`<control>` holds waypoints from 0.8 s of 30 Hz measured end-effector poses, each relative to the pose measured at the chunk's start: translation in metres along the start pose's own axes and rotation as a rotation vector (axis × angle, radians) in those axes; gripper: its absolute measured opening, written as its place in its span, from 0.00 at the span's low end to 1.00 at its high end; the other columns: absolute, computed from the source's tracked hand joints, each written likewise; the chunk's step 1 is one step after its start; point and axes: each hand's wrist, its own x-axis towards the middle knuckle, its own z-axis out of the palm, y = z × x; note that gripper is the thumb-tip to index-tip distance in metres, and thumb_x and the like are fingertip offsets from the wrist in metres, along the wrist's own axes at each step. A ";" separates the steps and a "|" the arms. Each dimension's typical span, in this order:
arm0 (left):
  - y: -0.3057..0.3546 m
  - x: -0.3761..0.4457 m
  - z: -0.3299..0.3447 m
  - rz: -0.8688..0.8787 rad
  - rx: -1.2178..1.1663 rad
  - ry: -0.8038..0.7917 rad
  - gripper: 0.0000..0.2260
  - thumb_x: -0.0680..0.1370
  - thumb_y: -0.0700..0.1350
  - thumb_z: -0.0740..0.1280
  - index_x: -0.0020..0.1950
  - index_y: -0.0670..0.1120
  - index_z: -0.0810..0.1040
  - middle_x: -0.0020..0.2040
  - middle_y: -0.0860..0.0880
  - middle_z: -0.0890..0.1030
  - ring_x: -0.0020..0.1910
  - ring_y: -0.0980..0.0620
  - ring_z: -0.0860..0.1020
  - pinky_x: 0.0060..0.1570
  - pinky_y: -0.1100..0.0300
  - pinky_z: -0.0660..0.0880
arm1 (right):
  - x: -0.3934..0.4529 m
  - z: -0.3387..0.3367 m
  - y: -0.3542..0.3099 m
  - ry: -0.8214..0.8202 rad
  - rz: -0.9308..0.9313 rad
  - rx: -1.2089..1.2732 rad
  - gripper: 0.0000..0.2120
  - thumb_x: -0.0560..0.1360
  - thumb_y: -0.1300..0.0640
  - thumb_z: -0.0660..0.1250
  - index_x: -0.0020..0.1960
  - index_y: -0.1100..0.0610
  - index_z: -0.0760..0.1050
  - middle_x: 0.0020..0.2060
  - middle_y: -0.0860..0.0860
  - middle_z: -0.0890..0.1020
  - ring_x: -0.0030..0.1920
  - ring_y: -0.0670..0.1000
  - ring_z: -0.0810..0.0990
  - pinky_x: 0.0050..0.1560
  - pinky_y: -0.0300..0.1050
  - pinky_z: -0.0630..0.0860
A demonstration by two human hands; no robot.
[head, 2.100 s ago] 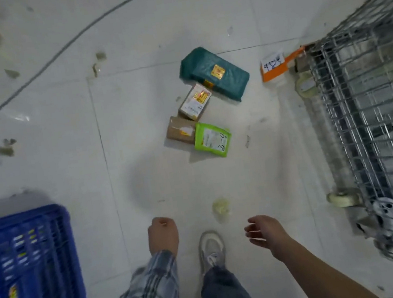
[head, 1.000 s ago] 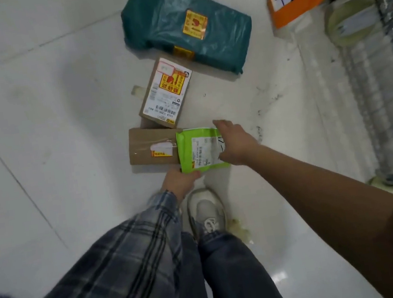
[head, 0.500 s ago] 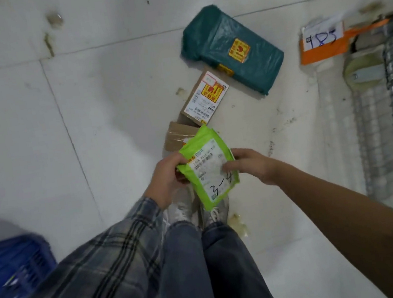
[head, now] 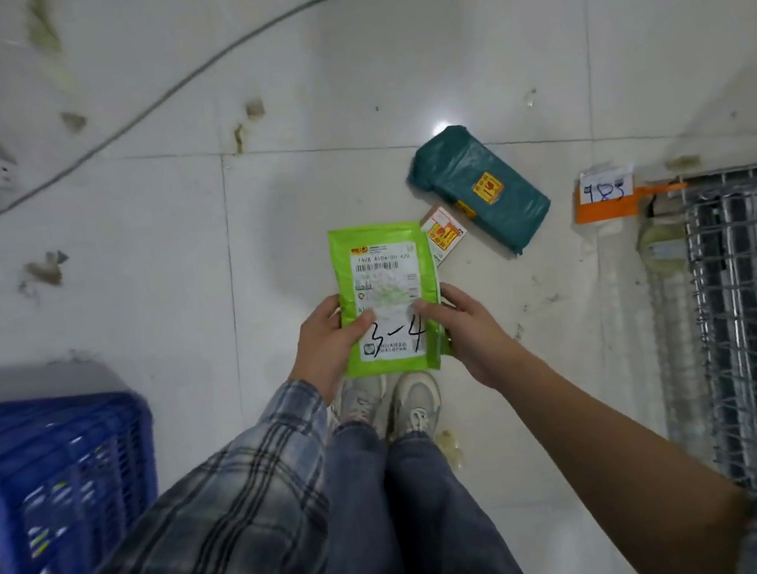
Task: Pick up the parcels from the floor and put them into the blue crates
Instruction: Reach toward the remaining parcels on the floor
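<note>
You now have the green parcel [head: 386, 295] lifted off the floor and held label-up between your left hand [head: 326, 342] and right hand [head: 465, 328], thumbs pinching its lower edges, so it only needs carrying left to the blue crate [head: 50, 459].

lime-green parcel [head: 382, 257] | teal parcel [head: 479, 185] | blue crate [head: 50, 459] | plaid sleeve [head: 218, 543]
</note>
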 end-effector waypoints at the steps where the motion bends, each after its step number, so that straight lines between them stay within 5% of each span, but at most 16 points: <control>1: 0.001 -0.010 -0.005 0.011 -0.013 0.018 0.13 0.75 0.35 0.69 0.59 0.42 0.76 0.53 0.42 0.81 0.42 0.51 0.81 0.42 0.60 0.81 | -0.006 0.007 -0.003 -0.022 -0.020 -0.015 0.12 0.75 0.62 0.66 0.57 0.53 0.77 0.51 0.51 0.84 0.45 0.50 0.84 0.37 0.43 0.81; 7: -0.005 -0.065 -0.045 -0.006 -0.186 0.144 0.13 0.74 0.41 0.71 0.58 0.41 0.78 0.53 0.41 0.83 0.48 0.43 0.83 0.53 0.47 0.79 | -0.033 0.055 -0.002 -0.100 -0.063 -0.147 0.12 0.74 0.62 0.68 0.57 0.55 0.78 0.56 0.58 0.82 0.54 0.59 0.82 0.56 0.60 0.78; 11: -0.023 -0.085 -0.077 0.001 -0.255 0.193 0.06 0.76 0.45 0.69 0.52 0.48 0.80 0.50 0.46 0.84 0.48 0.47 0.83 0.49 0.52 0.80 | -0.042 0.093 0.009 -0.161 -0.081 -0.235 0.13 0.74 0.61 0.69 0.58 0.55 0.78 0.54 0.57 0.83 0.53 0.58 0.83 0.55 0.58 0.79; 15: -0.044 -0.099 -0.110 0.057 -0.351 0.285 0.03 0.76 0.42 0.68 0.49 0.47 0.80 0.46 0.49 0.84 0.43 0.51 0.83 0.39 0.61 0.80 | -0.049 0.130 0.027 -0.206 -0.095 -0.297 0.07 0.74 0.62 0.69 0.50 0.53 0.79 0.45 0.51 0.85 0.43 0.50 0.85 0.45 0.46 0.81; 20: -0.070 -0.118 -0.154 0.053 -0.475 0.322 0.05 0.76 0.42 0.68 0.51 0.44 0.80 0.48 0.45 0.84 0.43 0.49 0.82 0.43 0.59 0.81 | -0.059 0.176 0.055 -0.207 -0.069 -0.347 0.06 0.74 0.63 0.68 0.46 0.53 0.79 0.39 0.47 0.86 0.39 0.47 0.85 0.38 0.40 0.81; 24: -0.091 -0.137 -0.203 0.047 -0.598 0.349 0.05 0.76 0.41 0.69 0.50 0.43 0.80 0.47 0.44 0.84 0.43 0.47 0.82 0.47 0.54 0.80 | -0.072 0.227 0.087 -0.203 -0.030 -0.394 0.07 0.74 0.62 0.68 0.51 0.56 0.79 0.46 0.54 0.85 0.42 0.53 0.85 0.40 0.45 0.82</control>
